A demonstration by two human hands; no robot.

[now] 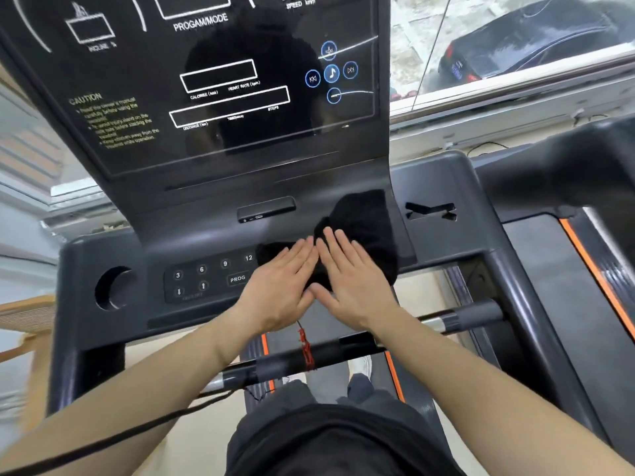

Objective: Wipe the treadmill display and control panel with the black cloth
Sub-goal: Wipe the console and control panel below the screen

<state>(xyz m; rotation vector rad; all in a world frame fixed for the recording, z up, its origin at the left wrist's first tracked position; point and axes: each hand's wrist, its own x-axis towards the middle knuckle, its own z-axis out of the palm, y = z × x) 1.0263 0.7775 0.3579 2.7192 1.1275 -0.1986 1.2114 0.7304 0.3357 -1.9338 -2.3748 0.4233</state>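
The black cloth (364,221) lies bunched on the right half of the treadmill's control panel (202,280). My left hand (278,286) and my right hand (350,280) press flat on it side by side, fingers straight and pointing away from me. The cloth and hands hide the panel's right-hand buttons; number keys and a PROG key show to the left. Above rises the glossy dark display (220,80) with white outlined boxes and blue music buttons.
A round cup holder (115,288) sits at the console's left, a slotted holder (431,211) at its right. A handlebar (343,352) with a red cord (307,348) crosses under my wrists. A window with a parked car (529,42) lies to the right.
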